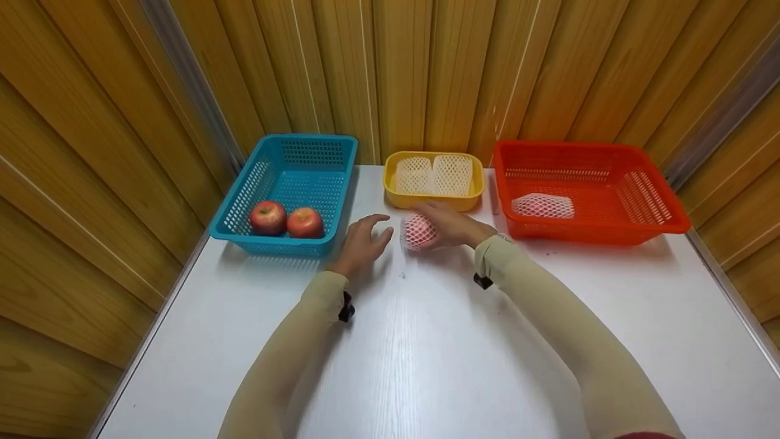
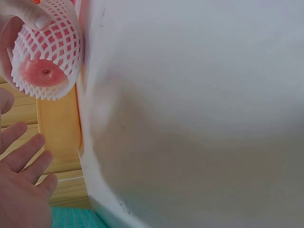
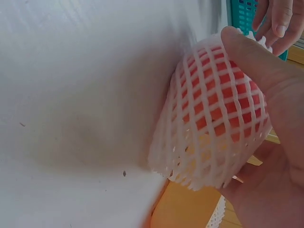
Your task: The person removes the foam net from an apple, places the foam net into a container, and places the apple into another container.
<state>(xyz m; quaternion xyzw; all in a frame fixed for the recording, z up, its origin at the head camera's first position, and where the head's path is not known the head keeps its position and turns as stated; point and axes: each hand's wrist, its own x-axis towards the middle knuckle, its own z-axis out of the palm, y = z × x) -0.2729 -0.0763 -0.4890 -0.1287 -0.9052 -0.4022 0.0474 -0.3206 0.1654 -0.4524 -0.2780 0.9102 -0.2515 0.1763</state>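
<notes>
An apple in a white foam net sleeve (image 1: 419, 231) is gripped by my right hand (image 1: 450, 224), just in front of the yellow basket. The right wrist view shows the thumb over the net sleeve (image 3: 209, 114), with red skin through the mesh. In the left wrist view, the bare end of the apple (image 2: 45, 72) pokes out of the sleeve. My left hand (image 1: 361, 245) is apart from it on the left, fingers relaxed and holding nothing. Two bare apples, one at the left (image 1: 268, 217) and one beside it (image 1: 305, 223), lie in the blue basket.
The blue basket (image 1: 280, 242) stands at the back left. At the back middle, a yellow basket (image 1: 426, 202) holds white foam net sleeves (image 1: 452, 175). A red basket (image 1: 597, 231) at the back right contains a net-sleeved apple (image 1: 542, 206). Wood-patterned panels (image 1: 402, 79) rise behind.
</notes>
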